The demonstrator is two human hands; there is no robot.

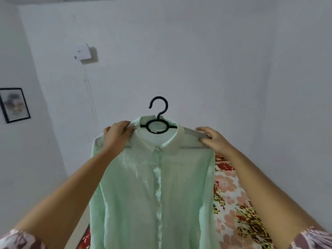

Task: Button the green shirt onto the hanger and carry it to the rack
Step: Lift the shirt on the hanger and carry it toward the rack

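Note:
A pale green shirt [143,186] hangs upright in front of me on a black hanger [159,112], whose hook sticks up above the collar. The front placket looks closed from the collar down. My left hand [117,134] grips the shirt's left shoulder over the hanger arm. My right hand [212,138] pinches the right shoulder, thumb under and fingers on top. Both arms are stretched forward, holding the shirt up in the air.
A bed with a red and pink floral cover [231,198] lies below and to the right, behind the shirt. White walls surround it. A white box [83,52] with a cable is fixed to the wall, and a framed picture [15,105] hangs at the left.

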